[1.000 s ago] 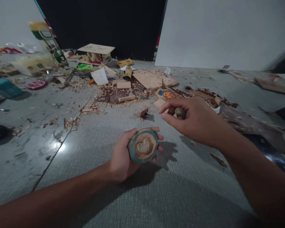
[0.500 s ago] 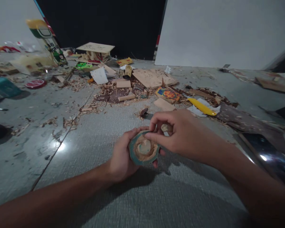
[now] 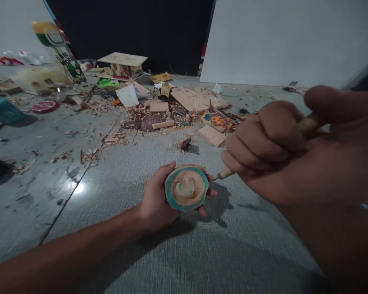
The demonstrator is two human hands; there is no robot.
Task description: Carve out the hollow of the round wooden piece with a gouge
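Note:
In my left hand (image 3: 156, 200) lies a roundish wooden piece (image 3: 187, 190) with a teal-painted rim. A rough groove of bare wood is carved around a raised middle bearing traces of teal. My left fingers wrap beneath it, the thumb along its left side. Raised up on the right, close to the camera, my right hand (image 3: 272, 147) is closed in a fist around a carving tool (image 3: 227, 174) with a wooden handle. Its thin metal tip points down and left, just right of the wooden piece; whether it touches the left fingertips I cannot tell.
Wood shavings (image 3: 135, 118) and scraps spread across the floor ahead. Behind lie a plywood board (image 3: 196, 99) and a painted piece (image 3: 217, 120). A small dark chip (image 3: 185, 143) sits beyond my left hand. On the left are a teal box (image 3: 6, 110) and a red lid (image 3: 45, 106).
My right hand has lifted off the wooden piece and moved right, up and nearer the camera, now fisted around the tool. The left hand keeps its hold, with the piece's face tilted slightly differently.

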